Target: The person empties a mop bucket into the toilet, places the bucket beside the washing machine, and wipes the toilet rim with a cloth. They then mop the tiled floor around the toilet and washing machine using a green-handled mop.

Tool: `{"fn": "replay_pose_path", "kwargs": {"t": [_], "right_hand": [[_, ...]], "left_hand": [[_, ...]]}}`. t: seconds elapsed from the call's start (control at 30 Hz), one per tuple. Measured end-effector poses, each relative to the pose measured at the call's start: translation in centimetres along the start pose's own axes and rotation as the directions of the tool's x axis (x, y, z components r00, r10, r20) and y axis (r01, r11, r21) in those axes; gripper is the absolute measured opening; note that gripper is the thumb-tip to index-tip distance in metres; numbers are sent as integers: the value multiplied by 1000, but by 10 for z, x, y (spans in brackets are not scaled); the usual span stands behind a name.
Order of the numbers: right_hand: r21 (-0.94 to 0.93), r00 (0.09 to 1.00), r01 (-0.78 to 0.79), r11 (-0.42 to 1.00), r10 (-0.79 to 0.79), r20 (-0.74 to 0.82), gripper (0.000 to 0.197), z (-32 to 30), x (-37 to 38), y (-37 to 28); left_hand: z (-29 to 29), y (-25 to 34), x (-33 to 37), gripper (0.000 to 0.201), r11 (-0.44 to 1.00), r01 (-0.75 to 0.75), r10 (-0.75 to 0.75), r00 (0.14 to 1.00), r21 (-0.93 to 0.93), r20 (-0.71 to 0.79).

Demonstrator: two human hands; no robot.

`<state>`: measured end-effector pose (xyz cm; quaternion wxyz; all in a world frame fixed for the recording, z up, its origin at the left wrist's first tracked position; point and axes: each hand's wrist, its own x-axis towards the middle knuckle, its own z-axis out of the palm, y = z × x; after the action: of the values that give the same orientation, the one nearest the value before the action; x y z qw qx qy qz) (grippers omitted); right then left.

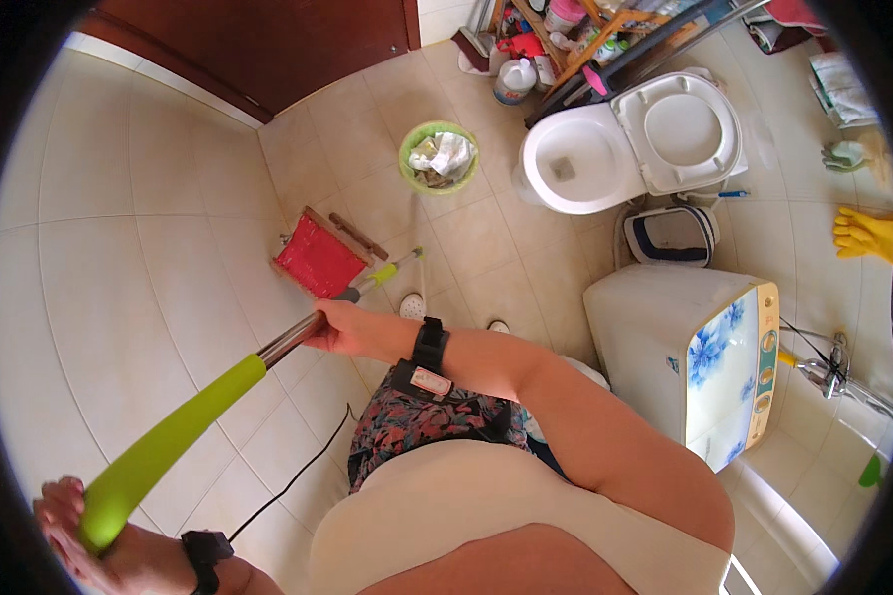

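A long pole like a mop handle, with a bright green grip [174, 441] and a metal shaft [290, 340], runs from the lower left toward the floor ahead of me. My left hand [84, 535] is wrapped round the top end of the green grip. Farther down, my right hand [339, 325] closes round the metal shaft, its arm crossing in front of my body. Beyond that hand the pole continues with a grey and green joint to a thin tip [417, 252]; no mop head can be made out. A small red-seated stool [318, 256] stands just beside the pole.
Ahead is a green waste basket [404, 149] with crumpled paper. At right stand a toilet [577, 159] with its lid raised, a bin [669, 236] and a washing machine [645, 327]. A cluttered shelf [620, 22] is at the back, a brown door [268, 45] at far left.
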<state>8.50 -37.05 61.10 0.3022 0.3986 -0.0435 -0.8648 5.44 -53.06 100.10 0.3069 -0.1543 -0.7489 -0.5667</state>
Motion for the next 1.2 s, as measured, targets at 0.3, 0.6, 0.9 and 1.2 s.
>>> {"fn": "replay_pose_path", "kwargs": {"t": [0.3, 0.6, 0.9, 1.2], "right_hand": [[199, 900, 304, 932, -349, 260, 18, 44, 93, -111], [-114, 764, 643, 758, -623, 166, 19, -8, 185, -346], [167, 735, 655, 736, -673, 83, 8, 4, 134, -324], [83, 657, 735, 673, -737, 158, 13, -13, 83, -218]], "left_hand": [[39, -55, -54, 34, 959, 178, -137, 973, -221, 188], [185, -176, -109, 10, 885, 374, -234, 872, -276, 431], [210, -158, -79, 22, 838, 507, -301, 738, -202, 604], [172, -92, -46, 16, 864, 497, -358, 712, -74, 605]]}}
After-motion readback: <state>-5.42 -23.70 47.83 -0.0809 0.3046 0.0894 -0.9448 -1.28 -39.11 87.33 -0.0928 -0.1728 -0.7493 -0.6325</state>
